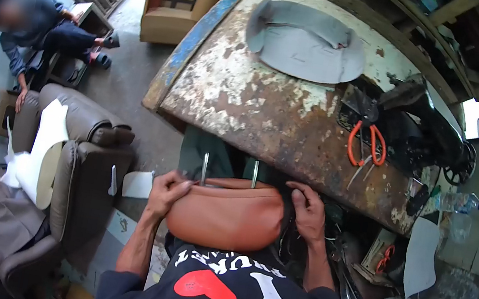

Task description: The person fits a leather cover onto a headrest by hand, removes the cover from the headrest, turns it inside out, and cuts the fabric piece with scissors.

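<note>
A brown leather headrest (225, 217) lies across my lap, its two metal posts pointing away from me toward the worktable. At its left end, my left hand (168, 193) pinches the edge of the leather cover between thumb and fingers. My right hand (307, 211) is raised just beyond the right end, its fingers apart and curled a little, with nothing seen in it. Part of the cover's open seam shows between the posts and the near side of the headrest.
The worn worktable (245, 113) holds a grey fabric piece (309, 45), orange-handled scissors (366, 141) and a black sewing machine (420, 115). A bottle (457, 201) is at right. A brown armchair (82, 175) stands left, with a seated person (40, 24) beyond.
</note>
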Demonstrator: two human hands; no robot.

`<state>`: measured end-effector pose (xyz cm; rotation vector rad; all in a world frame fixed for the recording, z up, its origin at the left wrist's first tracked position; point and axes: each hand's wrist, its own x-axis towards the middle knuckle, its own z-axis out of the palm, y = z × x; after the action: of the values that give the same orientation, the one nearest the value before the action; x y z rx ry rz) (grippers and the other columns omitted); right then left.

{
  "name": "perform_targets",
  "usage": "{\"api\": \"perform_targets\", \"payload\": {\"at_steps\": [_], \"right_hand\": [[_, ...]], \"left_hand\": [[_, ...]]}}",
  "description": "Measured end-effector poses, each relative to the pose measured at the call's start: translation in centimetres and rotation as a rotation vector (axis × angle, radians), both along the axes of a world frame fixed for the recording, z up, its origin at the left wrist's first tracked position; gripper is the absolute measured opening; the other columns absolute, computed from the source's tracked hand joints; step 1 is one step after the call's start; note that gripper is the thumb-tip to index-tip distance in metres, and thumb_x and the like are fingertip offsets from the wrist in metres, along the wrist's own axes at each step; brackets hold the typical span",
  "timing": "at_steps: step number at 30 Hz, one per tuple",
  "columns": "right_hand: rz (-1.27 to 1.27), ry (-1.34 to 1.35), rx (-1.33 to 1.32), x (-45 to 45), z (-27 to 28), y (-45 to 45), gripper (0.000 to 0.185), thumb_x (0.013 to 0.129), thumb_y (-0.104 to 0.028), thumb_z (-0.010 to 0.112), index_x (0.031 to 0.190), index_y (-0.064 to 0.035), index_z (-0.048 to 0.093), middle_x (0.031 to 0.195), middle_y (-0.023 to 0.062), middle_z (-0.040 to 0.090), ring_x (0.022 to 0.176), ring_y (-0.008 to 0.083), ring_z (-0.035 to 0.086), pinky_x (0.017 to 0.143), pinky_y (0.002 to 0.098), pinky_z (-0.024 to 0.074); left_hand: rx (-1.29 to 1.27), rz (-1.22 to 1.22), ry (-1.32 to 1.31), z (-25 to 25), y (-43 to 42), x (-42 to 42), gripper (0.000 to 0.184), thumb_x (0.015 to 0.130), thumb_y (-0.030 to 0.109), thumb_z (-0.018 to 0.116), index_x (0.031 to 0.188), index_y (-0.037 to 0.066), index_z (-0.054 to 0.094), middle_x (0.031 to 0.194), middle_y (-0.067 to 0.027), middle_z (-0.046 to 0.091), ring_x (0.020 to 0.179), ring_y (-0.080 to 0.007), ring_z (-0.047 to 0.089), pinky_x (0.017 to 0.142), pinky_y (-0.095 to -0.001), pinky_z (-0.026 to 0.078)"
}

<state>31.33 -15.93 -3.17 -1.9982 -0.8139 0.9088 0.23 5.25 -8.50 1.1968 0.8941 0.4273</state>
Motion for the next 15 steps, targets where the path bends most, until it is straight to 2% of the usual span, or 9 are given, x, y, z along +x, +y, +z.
{"api": "perform_targets", "payload": {"at_steps": [1, 3, 4, 7, 9, 11, 12, 13, 15], "right_hand": [[-0.019, -0.013, 0.012, -0.7, -1.2, -1.1, 0.039, 0.106, -0.032, 0.062, 0.132, -0.0031, 0.068, 0.12, 0.0153, 0.073, 0.111, 0.0236, 0.068, 0.097, 0.0352, 0.0517], [-0.06, 0.275, 0.268, -3.7, -5.2, -3.1, 0.069, 0.11, -0.052, 0.048, 0.153, 0.0015, 0.048, 0.145, 0.0138, 0.058, 0.138, 0.0232, 0.051, 0.117, 0.0375, 0.0374], [-0.014, 0.38, 0.313, -4.8, -4.4, -2.4, 0.075, 0.111, -0.054, 0.043, 0.158, 0.0042, 0.038, 0.158, 0.0176, 0.047, 0.149, 0.0268, 0.041, 0.124, 0.0398, 0.0281], [-0.222, 0.616, 0.513, -5.6, -0.4, 0.5, 0.077, 0.11, -0.058, 0.04, 0.156, 0.0044, 0.042, 0.158, 0.0176, 0.048, 0.15, 0.0262, 0.039, 0.125, 0.0388, 0.0268], [-0.192, 0.554, 0.467, -4.8, 2.2, 1.2, 0.081, 0.109, -0.061, 0.037, 0.157, 0.0047, 0.039, 0.159, 0.0212, 0.046, 0.15, 0.0299, 0.04, 0.122, 0.0388, 0.0317], [-0.07, 0.223, 0.135, -4.6, 5.6, 1.6, 0.083, 0.109, -0.062, 0.036, 0.159, 0.0052, 0.034, 0.16, 0.0259, 0.043, 0.148, 0.0364, 0.045, 0.118, 0.0403, 0.0383], [0.022, 0.088, 0.107, -4.8, 7.1, 2.4, 0.084, 0.109, -0.061, 0.037, 0.159, 0.006, 0.032, 0.158, 0.0301, 0.042, 0.143, 0.0431, 0.048, 0.115, 0.0419, 0.0425], [0.04, 0.083, 0.117, -5.0, 7.5, 3.4, 0.084, 0.109, -0.061, 0.037, 0.159, 0.006, 0.032, 0.158, 0.0301, 0.042, 0.143, 0.0431, 0.048, 0.115, 0.0419, 0.0425], [0.215, -0.001, 0.213, -6.2, 7.9, 5.1, 0.082, 0.108, -0.06, 0.041, 0.158, 0.0054, 0.035, 0.157, 0.0304, 0.043, 0.145, 0.0445, 0.045, 0.118, 0.042, 0.0383]], "left_hand": [[0.04, 0.051, -0.137, -0.9, -0.3, -0.3, 0.025, 0.095, 0.018, 0.076, 0.081, 0.002, 0.064, 0.087, -0.0067, 0.066, 0.087, -0.0153, 0.063, 0.084, -0.0346, 0.052], [-0.031, 0.194, -0.414, -2.9, -2.0, -1.2, 0.02, 0.098, 0.017, 0.071, 0.084, 0.006, 0.062, 0.092, -0.0082, 0.066, 0.097, -0.0207, 0.064, 0.092, -0.0408, 0.053], [-0.123, 0.248, -0.485, -2.4, -3.4, -0.7, 0.018, 0.101, 0.017, 0.069, 0.088, 0.009, 0.061, 0.095, -0.0072, 0.064, 0.103, -0.0227, 0.063, 0.096, -0.0436, 0.052], [-0.243, 0.328, -0.371, -3.3, -7.4, -0.3, 0.018, 0.107, 0.023, 0.062, 0.1, 0.007, 0.058, 0.106, -0.0051, 0.064, 0.103, -0.017, 0.06, 0.098, -0.0372, 0.048], [-0.063, 0.125, -0.021, -3.1, -8.1, -0.6, 0.019, 0.108, 0.024, 0.058, 0.107, 0.004, 0.059, 0.112, -0.006, 0.065, 0.103, -0.0145, 0.058, 0.097, -0.0327, 0.046], [0.108, -0.001, 0.142, -0.9, -8.0, 0.7, 0.026, 0.11, 0.024, 0.053, 0.12, 0.001, 0.059, 0.118, -0.0098, 0.065, 0.109, -0.0168, 0.059, 0.1, -0.0328, 0.046], [0.142, 0.044, 0.14, 1.2, -8.3, 1.8, 0.032, 0.11, 0.027, 0.052, 0.128, 0.001, 0.057, 0.127, -0.0141, 0.062, 0.119, -0.021, 0.057, 0.106, -0.036, 0.044], [0.185, 0.094, 0.135, 3.1, -8.1, 3.1, 0.039, 0.11, 0.029, 0.051, 0.136, 0.0, 0.056, 0.136, -0.0184, 0.059, 0.129, -0.0252, 0.056, 0.111, -0.0391, 0.042], [0.323, 0.098, 0.061, 6.1, -7.1, 3.9, 0.046, 0.108, 0.035, 0.051, 0.139, 0.0, 0.054, 0.142, -0.0207, 0.053, 0.134, -0.0285, 0.051, 0.114, -0.0417, 0.039]]}}
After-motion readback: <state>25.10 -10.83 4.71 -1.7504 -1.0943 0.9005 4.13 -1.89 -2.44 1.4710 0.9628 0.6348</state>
